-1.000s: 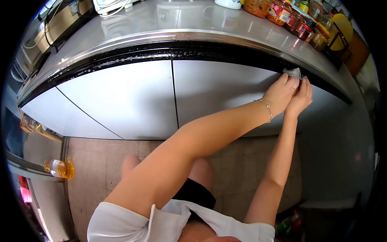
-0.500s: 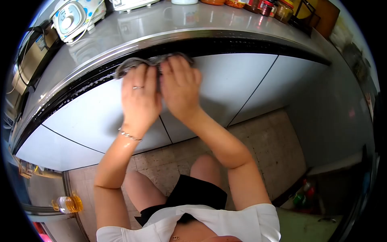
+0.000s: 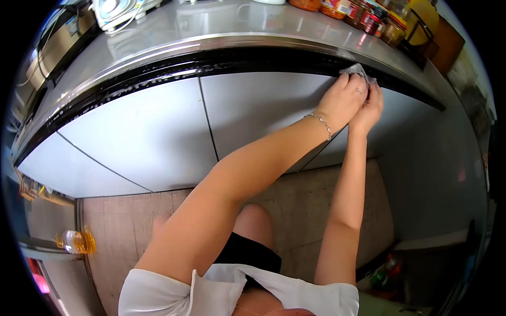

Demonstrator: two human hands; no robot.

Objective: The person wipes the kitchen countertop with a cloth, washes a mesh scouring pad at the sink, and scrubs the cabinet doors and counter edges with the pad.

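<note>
A wet-looking grey cloth (image 3: 354,69) is bunched against the black edge strip (image 3: 263,60) under the countertop, toward its right part. My left hand (image 3: 342,99), with a ring and a chain bracelet, has its fingers closed on the cloth. Right beside it, my right hand (image 3: 366,113) also grips the cloth, its fingers partly hidden by the left hand. White suds streak the left part of the black strip. Below the strip are pale cabinet doors (image 3: 132,131) with dark seams.
On the grey countertop (image 3: 211,26) stand a white appliance (image 3: 124,13) at the left and several jars (image 3: 374,21) at the right. A bottle of yellow liquid (image 3: 79,242) is at the lower left. A grey wall (image 3: 437,158) bounds the right side above the tiled floor (image 3: 116,226).
Both hands have slid the cloth to the right along the black strip, from near the middle to its right part. My left arm now reaches across my body, and the view has shifted somewhat.
</note>
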